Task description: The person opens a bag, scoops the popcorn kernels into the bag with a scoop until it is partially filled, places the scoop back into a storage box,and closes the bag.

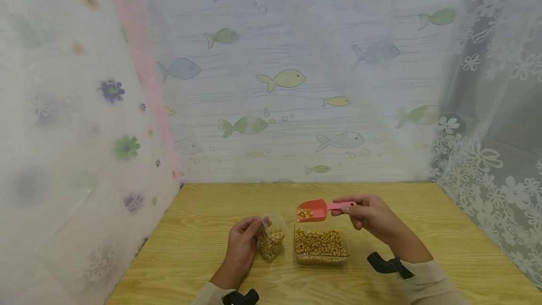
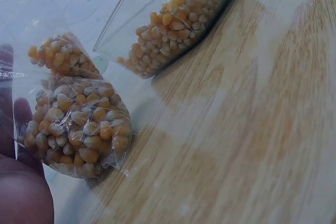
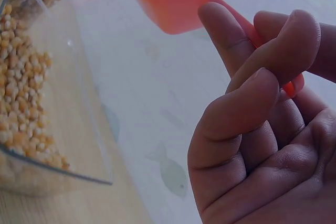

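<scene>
My right hand grips the handle of a red plastic scoop above the glass container. A few corn kernels lie near the scoop's front lip. Below it, the container holds a bed of yellow kernels. My left hand pinches the upper edge of a clear plastic bag, which stands just left of the container with its mouth spread. Kernels fill the lower part of the bag. In the right wrist view, fingers and thumb close round the scoop's handle.
Everything stands on a wood-grain table. Behind it hangs a pale curtain printed with fish, and flower-patterned sheets close off both sides. Each wrist wears a black strap mount.
</scene>
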{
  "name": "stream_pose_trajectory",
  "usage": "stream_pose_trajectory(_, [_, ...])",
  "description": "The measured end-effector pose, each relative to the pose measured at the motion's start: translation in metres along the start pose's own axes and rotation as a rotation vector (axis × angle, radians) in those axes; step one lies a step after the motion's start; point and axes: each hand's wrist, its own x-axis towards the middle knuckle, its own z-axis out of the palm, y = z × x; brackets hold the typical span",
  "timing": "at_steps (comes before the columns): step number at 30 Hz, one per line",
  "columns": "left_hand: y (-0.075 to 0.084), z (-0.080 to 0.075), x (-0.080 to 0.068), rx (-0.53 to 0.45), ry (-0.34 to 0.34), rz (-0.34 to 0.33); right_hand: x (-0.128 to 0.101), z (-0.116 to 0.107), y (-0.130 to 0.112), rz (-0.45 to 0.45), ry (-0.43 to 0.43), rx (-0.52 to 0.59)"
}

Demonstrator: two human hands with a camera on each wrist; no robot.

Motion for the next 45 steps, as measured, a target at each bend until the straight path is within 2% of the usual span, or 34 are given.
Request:
stream_pose_trajectory(11, [0.001,0.001,0.0,0.003,0.016,-0.006,0.021,0.016,-0.006,0.02,-0.008,-0.079])
stream_pose_trajectory(18, [0.001,0.0,0.0,0.003,0.018,-0.007,0.031,0.027,-0.01,0.063,0.004,-0.112])
stream_pose_trajectory(29, [0.001,-0.003,0.002,0.004,-0.022,0.011,0.045,0.042,-0.019,0.083,0.025,-0.234])
stream_pose_trajectory(41, [0.0,-0.003,0.003,0.03,0.04,0.008,0.056,0.057,-0.026,0.105,0.032,-0.274])
stream_pose_trajectory(45, [0.002,-0.002,0.002,0.044,0.036,0.004,0.058,0.059,-0.025,0.111,0.038,-0.303])
